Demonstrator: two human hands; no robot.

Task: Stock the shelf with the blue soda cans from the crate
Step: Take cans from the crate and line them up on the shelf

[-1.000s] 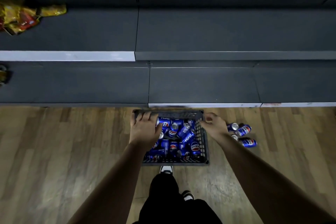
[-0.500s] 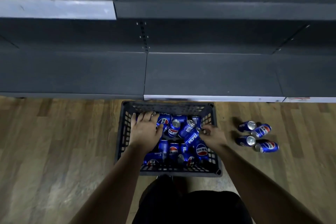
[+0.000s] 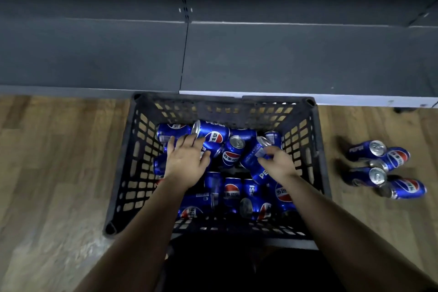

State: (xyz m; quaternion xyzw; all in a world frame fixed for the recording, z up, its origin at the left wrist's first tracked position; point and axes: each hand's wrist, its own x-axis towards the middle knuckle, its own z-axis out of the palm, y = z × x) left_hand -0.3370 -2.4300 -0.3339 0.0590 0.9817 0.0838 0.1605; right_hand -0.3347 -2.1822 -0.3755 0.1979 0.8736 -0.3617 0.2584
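Observation:
A black plastic crate (image 3: 123, 173) stands on the wood floor against the dark grey bottom shelf (image 3: 296, 61). Several blue soda cans (image 3: 233, 193) lie jumbled inside it. My left hand (image 3: 187, 161) is palm down on the cans at the crate's left, fingers spread over a lying can (image 3: 213, 134). My right hand (image 3: 278, 163) is inside the crate on the right, fingers curled around the top half of a tilted blue can (image 3: 252, 162). The shelf surface behind the crate holds no cans.
Several more blue cans (image 3: 385, 168) are on the floor just right of the crate, some upright and some on their sides. A white price strip (image 3: 355, 99) runs along the shelf's front edge. My dark-clothed legs (image 3: 237, 268) are right behind the crate.
The view has dropped closer to the crate. My right hand went from the crate's right rim into the crate and closed on a tilted can. My left hand stayed on the cans.

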